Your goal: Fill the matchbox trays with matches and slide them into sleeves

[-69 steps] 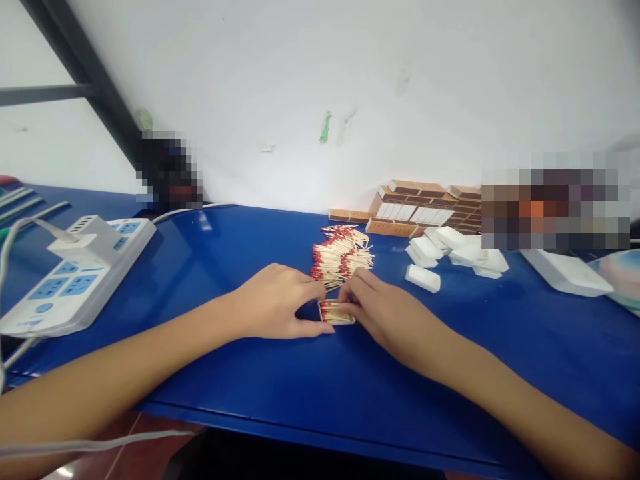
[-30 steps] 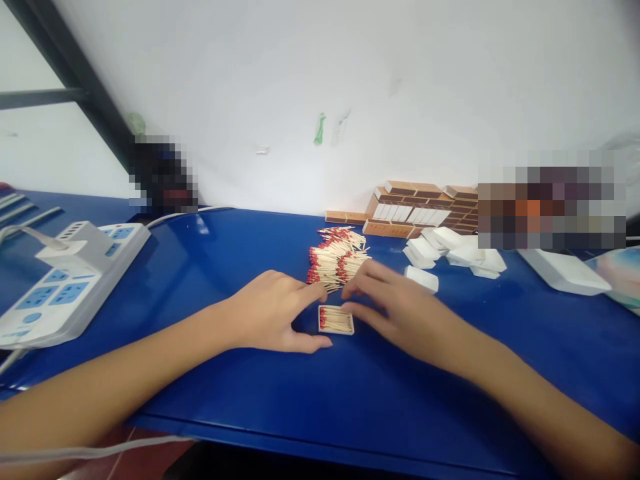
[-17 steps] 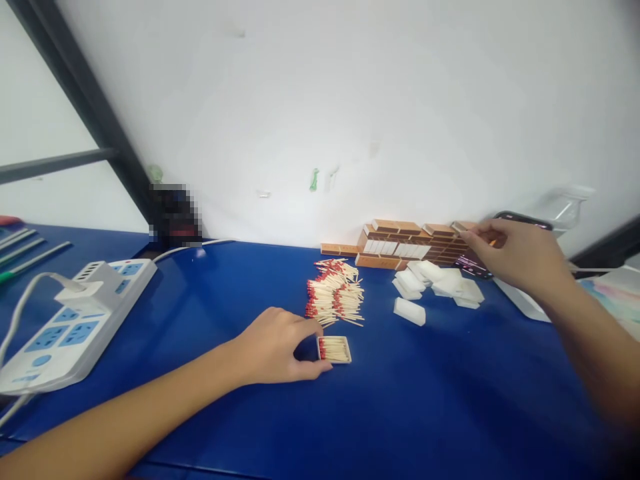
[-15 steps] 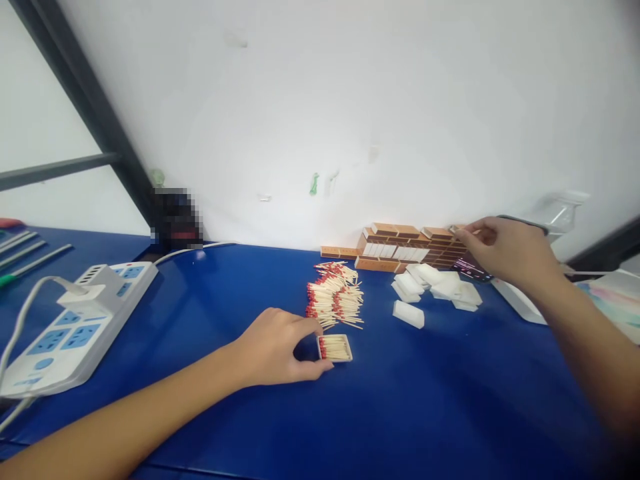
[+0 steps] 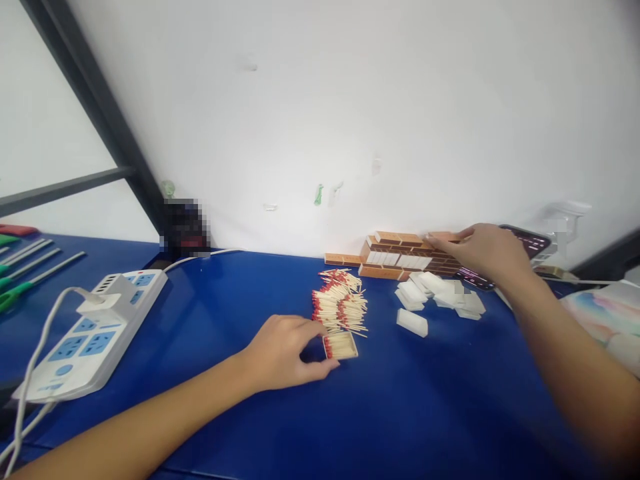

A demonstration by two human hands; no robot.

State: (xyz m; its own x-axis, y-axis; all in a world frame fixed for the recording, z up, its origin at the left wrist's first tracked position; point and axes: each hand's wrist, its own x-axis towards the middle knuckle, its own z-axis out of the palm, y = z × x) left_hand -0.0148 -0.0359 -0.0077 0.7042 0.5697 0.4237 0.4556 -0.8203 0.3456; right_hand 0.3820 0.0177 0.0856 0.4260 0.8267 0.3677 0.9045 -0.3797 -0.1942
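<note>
My left hand pinches a small white matchbox tray by its left end, between thumb and forefinger. Red-tipped matches lie in the tray, their heads toward my hand. Just behind it spreads a loose pile of matches. At the wall, my right hand reaches over the top of a stack of brown matchbox sleeves, its thumb and fingers closed about a top matchbox sleeve. Several white matchbox trays lie in front of the stack.
A phone leans behind my right hand, near a clear plastic bottle. To the left, a white power strip with a plugged-in cable lies on the blue table. Green-handled tools rest at the far left.
My right hand has moved left along the top of the stack, from its right end. The left hand keeps its hold on the tray. The view has shifted slightly.
</note>
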